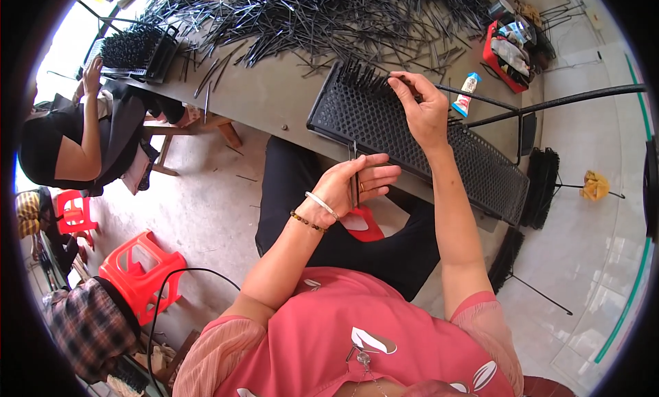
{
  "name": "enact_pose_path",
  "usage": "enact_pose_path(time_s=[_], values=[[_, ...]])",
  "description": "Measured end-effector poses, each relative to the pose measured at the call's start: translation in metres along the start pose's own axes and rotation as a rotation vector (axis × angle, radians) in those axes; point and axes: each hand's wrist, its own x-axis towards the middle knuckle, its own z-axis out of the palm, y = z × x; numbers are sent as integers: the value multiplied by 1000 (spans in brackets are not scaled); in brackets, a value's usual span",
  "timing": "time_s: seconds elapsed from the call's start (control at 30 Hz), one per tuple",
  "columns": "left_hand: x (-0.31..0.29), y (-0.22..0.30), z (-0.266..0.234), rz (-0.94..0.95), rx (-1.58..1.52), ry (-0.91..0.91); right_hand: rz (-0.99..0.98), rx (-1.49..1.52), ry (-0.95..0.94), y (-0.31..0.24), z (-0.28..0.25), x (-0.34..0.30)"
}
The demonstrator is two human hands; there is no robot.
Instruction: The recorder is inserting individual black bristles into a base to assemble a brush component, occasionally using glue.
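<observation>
Dark strips (pixel 357 188) sit clamped under the left hand's (pixel 340 184) thumb; the right hand's (pixel 427 109) thumb and 1 fingertip meet beside bristles (pixel 364 80) on the perforated board (pixel 405 139), along the table's (pixel 257 88) near edge.

Coral-pink top (pixel 309 328) with leaf prints (pixel 362 337), sheer sleeves (pixel 218 352), black trousers (pixel 285 198), white bangle (pixel 322 205), beaded bracelet (pixel 308 221), gold ring (pixel 362 187)

Left hand (pixel 343 184) sits beside black panel (pixel 384 119), palm up, fingers extended. Right arm reaches out, right hand (pixel 423 109) over panel, fingers bent toward thumb.
</observation>
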Motion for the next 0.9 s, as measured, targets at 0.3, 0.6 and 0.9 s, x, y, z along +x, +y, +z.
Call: enact_pose_path(time_s=[0.3, 0.6, 0.9], values=[[2, -1, 0, -13, -6, 9, 6, -15, 49, 4, 10, 6], [2, -3, -1, -9, -9, 1, -87, -77, 39, 3, 11, 7], [2, -3, -2, -15, -7, 10, -90, -85, 29, 6, 13, 10]])
